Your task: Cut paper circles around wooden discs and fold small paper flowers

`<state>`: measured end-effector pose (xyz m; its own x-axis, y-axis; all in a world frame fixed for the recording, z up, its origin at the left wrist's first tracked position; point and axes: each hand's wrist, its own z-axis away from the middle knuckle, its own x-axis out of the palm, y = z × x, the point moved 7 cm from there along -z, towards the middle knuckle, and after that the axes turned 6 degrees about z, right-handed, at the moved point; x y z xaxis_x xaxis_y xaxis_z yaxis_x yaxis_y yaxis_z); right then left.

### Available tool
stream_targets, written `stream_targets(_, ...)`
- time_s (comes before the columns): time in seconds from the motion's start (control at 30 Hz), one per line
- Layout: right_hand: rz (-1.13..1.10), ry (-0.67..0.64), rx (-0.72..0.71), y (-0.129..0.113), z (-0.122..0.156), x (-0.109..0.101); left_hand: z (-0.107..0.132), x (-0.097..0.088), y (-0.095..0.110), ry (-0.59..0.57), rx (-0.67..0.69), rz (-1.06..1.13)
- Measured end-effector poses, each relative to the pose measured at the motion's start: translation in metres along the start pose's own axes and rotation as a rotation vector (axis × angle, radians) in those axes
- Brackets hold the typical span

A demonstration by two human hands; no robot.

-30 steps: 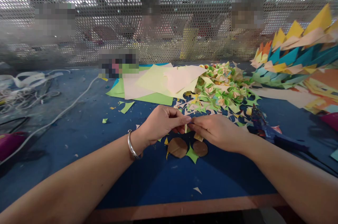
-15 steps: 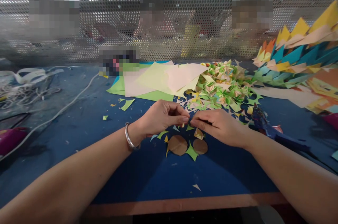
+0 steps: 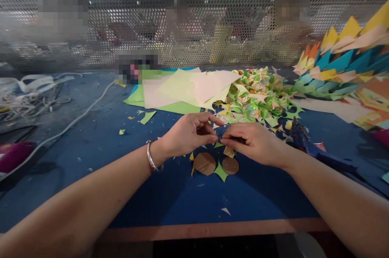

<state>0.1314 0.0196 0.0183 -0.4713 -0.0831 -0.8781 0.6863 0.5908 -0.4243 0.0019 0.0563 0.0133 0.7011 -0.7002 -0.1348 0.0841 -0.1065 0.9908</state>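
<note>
Over the blue table, my left hand [image 3: 190,134] and my right hand [image 3: 253,144] meet at the fingertips. On the left, thumb and fingers are closed in a pinch, with the index finger lifted off. My right fingers are pinched too. Whatever lies between them is too small or hidden to make out. Below sit two brown cardboard discs [image 3: 205,164], a larger and a smaller one, with a green paper scrap [image 3: 221,171] between them. A small tan folded paper piece [image 3: 229,151] lies just above the smaller disc, under my right hand.
Paper sheets [image 3: 179,89] lie behind my hands, beside a heap of small folded paper pieces [image 3: 258,95]. At right are a dark blue glue gun [image 3: 316,150] and a large spiky paper construction [image 3: 343,61]. A white cord [image 3: 75,120] crosses the left. Perforated metal [image 3: 194,43] stands behind.
My left index finger has lifted and stretched toward the right, away from the thumb. The fingertips of both hands have come slightly closer. The view has shifted a little.
</note>
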Motion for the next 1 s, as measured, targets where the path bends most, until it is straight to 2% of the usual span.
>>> stream_targets(0.3, 0.022, 0.014, -0.024, 0.0004, 0.0009, -0.0011, 0.0013, 0.0010, 0.0028, -0.008, 0.021, -0.039)
stream_targets(0.53, 0.035, 0.040, -0.035, -0.0018, 0.0011, -0.0044, 0.0002, -0.0016, 0.0029, 0.070, 0.003, -0.070)
stream_targets(0.87, 0.054, 0.049, -0.068, -0.0044, 0.0026, -0.0045, 0.0008, 0.0006, 0.0016, 0.050, 0.020, -0.067)
stream_targets(1.0, 0.044, 0.048, -0.081, -0.0043, 0.0027, -0.0043, 0.0021, 0.0022, 0.0053, 0.006, 0.045, -0.164)
